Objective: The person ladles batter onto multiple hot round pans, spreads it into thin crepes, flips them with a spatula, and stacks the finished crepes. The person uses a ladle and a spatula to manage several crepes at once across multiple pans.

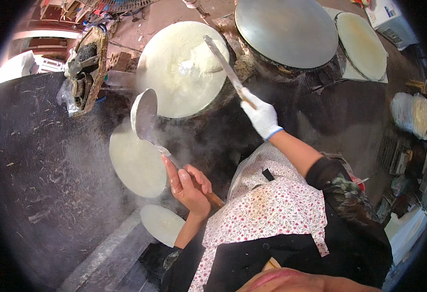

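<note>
My left hand (189,187) is bare and closed around the handle of a metal ladle (145,114). The ladle's bowl is raised and tilted, with pale batter smeared on its outside. My right hand (262,117), in a white glove with a blue cuff, grips a long flat scraper (225,63) by its wooden handle. Its blade reaches over a round griddle coated with cream-coloured batter (172,82). A thicker fold of batter (206,58) lies beside the blade's tip; whether the blade touches it I cannot tell.
A grey round griddle (286,31) stands at the far right of the coated one. Beyond it a thin round pancake (363,46) lies on a white sheet. Two pale round surfaces (138,160) sit at left amid steam. A cluttered wooden tray (100,73) and a white box (393,22) stand farther out.
</note>
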{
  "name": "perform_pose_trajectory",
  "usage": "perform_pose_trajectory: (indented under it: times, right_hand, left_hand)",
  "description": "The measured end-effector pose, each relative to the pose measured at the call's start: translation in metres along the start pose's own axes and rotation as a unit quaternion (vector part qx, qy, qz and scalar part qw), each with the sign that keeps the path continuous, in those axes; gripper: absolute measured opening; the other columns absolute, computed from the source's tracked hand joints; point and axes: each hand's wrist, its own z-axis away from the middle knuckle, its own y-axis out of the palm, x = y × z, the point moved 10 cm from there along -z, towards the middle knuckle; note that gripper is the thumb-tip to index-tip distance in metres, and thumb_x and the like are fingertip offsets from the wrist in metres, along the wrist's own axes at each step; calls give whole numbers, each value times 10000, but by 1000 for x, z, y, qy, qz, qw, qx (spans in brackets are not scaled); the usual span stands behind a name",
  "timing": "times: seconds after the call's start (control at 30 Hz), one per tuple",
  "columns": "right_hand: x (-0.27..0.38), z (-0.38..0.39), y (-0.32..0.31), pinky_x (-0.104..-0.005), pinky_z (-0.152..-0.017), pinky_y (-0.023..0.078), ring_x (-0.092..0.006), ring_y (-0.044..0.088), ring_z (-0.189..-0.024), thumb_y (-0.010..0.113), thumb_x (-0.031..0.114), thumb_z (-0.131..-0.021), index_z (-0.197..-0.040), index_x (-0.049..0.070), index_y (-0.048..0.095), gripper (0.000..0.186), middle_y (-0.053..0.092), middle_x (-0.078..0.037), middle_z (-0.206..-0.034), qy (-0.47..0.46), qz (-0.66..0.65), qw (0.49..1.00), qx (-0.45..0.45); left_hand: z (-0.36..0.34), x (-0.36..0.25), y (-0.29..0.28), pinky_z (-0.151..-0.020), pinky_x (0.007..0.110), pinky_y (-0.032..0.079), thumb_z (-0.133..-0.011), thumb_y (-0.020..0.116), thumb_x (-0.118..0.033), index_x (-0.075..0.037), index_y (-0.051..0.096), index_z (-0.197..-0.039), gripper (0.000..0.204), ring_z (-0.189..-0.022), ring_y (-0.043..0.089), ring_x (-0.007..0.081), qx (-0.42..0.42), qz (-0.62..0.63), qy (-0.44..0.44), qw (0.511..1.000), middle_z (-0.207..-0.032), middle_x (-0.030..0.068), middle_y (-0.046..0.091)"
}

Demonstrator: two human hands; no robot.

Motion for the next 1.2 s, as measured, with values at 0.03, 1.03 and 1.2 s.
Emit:
perform_pose_trajectory:
  times: [0.03, 1.03, 1.2]
  right_hand:
    - [-4, -4, 9, -403, -877, 582, -360, 743, -993, 696, 314, -980, -1431, 218, 652, 463, 753, -182, -1155, 17, -52, 998, -5]
    - [49, -59, 1, -540, -807, 578, -428, 734, -888, 525, 455, -1026, -1448, 336, 597, 445, 758, -194, -1003, -87, 193, 969, 125]
    - [56, -65, -13, -499, -700, 596, -390, 737, -779, 529, 414, -1025, -1451, 384, 578, 430, 762, -146, -963, -140, 357, 921, 69]
  left_hand:
    - [1, 1, -3, -429, 255, 409, -1148, 364, -136, -263, 198, -1704, 594, -481, 399, 88, 0, 7, -5, 1000, -720, 32, 453]
    - [-114, 24, 7, -431, 222, 340, -1132, 378, -166, -162, 199, -1701, 597, -524, 348, 61, 87, 174, -59, 979, -751, -7, 390]
    - [-145, 61, 0, -459, 211, 331, -1130, 398, -177, -190, 222, -1695, 592, -567, 349, 53, 50, 191, -159, 967, -790, -17, 389]
